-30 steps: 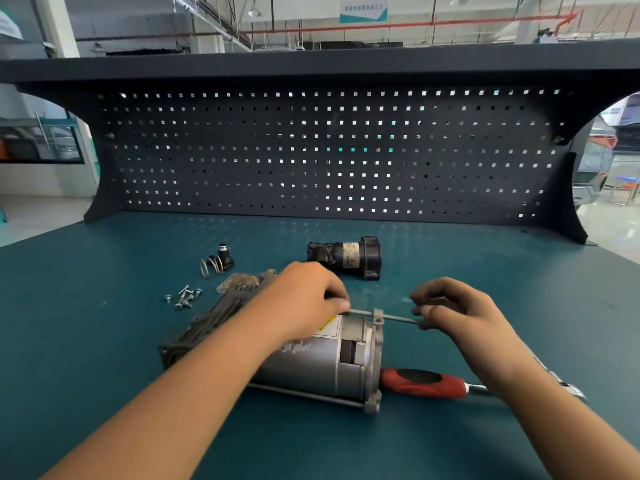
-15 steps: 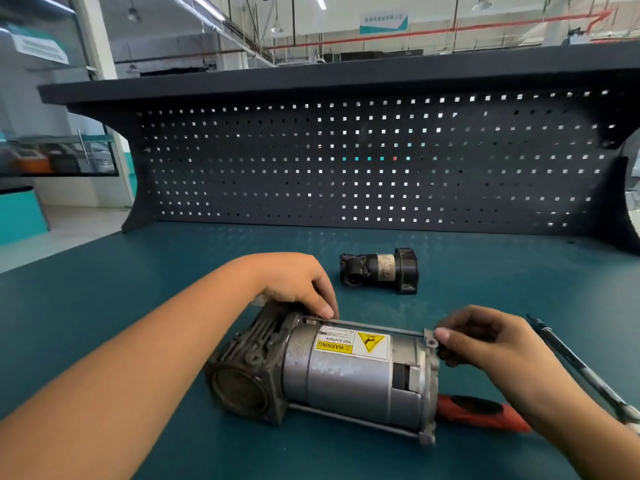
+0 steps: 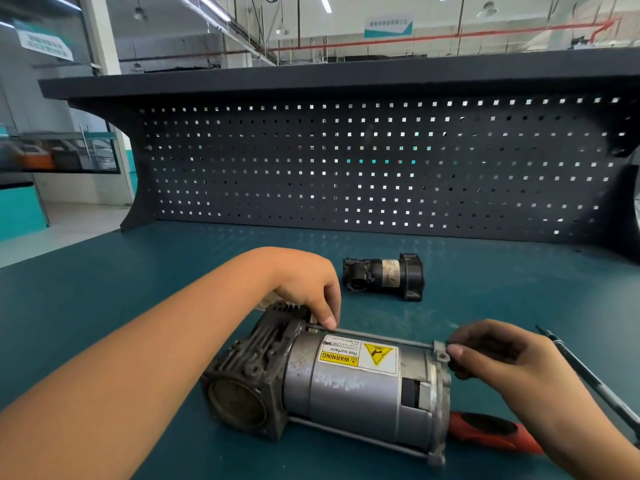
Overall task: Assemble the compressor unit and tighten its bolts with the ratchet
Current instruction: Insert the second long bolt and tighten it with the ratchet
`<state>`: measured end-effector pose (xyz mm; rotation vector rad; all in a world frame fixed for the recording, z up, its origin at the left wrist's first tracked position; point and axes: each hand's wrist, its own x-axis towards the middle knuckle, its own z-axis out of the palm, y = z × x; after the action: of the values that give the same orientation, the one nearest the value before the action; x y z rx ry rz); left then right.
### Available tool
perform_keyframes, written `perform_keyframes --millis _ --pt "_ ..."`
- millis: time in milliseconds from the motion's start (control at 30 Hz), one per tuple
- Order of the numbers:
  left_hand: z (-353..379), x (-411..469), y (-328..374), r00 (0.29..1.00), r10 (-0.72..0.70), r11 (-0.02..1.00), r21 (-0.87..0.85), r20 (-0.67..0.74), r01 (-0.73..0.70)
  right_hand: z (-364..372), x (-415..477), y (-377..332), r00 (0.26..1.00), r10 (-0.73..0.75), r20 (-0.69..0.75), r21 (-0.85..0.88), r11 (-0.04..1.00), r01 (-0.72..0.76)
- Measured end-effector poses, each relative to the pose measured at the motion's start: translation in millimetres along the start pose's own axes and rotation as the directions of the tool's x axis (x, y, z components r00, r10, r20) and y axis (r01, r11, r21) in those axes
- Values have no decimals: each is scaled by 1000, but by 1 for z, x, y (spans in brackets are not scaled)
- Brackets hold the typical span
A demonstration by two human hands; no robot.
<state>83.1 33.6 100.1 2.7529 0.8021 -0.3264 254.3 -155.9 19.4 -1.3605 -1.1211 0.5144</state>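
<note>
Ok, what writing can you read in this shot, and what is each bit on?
"WARNING": yellow strip of the sticker on the compressor, upside down from here.
"Hot surface": same sticker.
"Do NOT": same sticker; the rest of that line is too small.
Yellow hazard triangle: same sticker, symbol unclear.
Label on the small black motor: too blurred.
Ceiling banner and left wall sign: too blurred.

Overhead ceiling strip lights (image 3: 323,3) gave bright, even light; shadows on the tabletop (image 3: 138,278) were soft. Wide-angle bowing at the edges; left background slightly blurred.
</note>
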Motion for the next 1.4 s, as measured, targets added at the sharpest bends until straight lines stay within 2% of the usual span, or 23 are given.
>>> perform_keyframes --millis 233,933,1400 --pt "0 -1 0 1000 -2 1000 0 -16 2 -2 -2 -2 1000 -21 -11 -49 999 20" --pt "6 -8 1 999 3 997 -81 -41 -6 -5 -3 0 999 -12 -31 -42 999 10" --pt "3 -13 3 1000 -4 998 -68 -18 2 -5 -3 4 1000 -9 -21 -12 1000 9"
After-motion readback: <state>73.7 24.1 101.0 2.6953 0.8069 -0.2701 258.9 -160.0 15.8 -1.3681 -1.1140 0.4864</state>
